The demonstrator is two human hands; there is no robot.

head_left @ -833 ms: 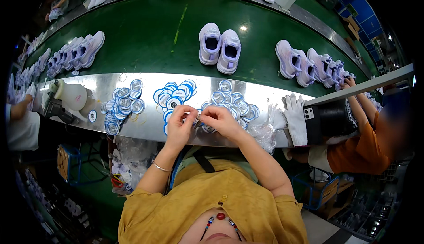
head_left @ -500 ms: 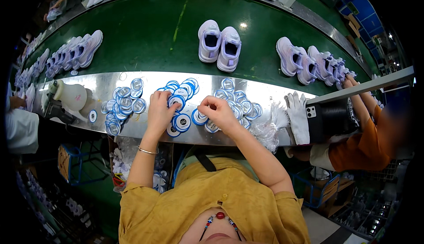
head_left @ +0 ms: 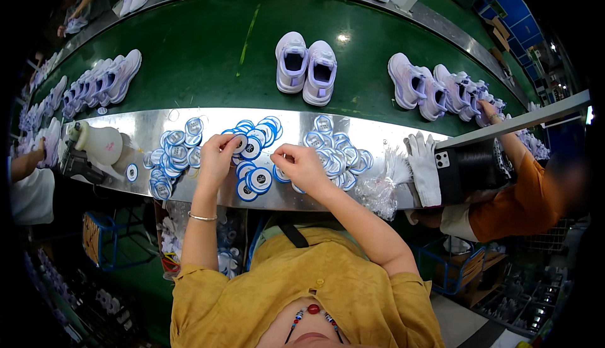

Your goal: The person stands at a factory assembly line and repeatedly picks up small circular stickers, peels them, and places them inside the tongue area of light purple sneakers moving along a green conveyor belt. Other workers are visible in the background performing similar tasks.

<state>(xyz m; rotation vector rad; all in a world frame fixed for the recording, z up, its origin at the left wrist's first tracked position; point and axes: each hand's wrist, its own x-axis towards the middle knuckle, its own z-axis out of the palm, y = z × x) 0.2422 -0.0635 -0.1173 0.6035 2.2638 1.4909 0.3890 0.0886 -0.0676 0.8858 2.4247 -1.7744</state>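
Observation:
My left hand (head_left: 216, 157) is closed in a pinch on a round tag (head_left: 241, 143), white with a blue rim. It is just over the middle pile of similar tags (head_left: 258, 179) on the metal worktop. Across from it, my right hand (head_left: 302, 166) has its thumb and fingertips pressed together; whatever they hold, if anything, is too small to make out. Beside my right hand lies another heap of round tags (head_left: 340, 152), and a third heap (head_left: 176, 152) is to the left of my left hand. The two hands are apart.
A pair of white-lilac sneakers (head_left: 305, 70) stands on the green belt (head_left: 208, 45), with shoe rows (head_left: 104, 82) left and more sneakers (head_left: 435, 89) right. Clear plastic fasteners (head_left: 384, 184), a white glove (head_left: 423, 168), a phone (head_left: 445, 165) and a tagging gun (head_left: 82, 159) lie nearby. Co-workers sit either side.
My left hand has lifted a round tag off the middle pile and moved slightly left. My right hand has shifted a little left, still pinched. The right co-worker's arm has moved among the shoes.

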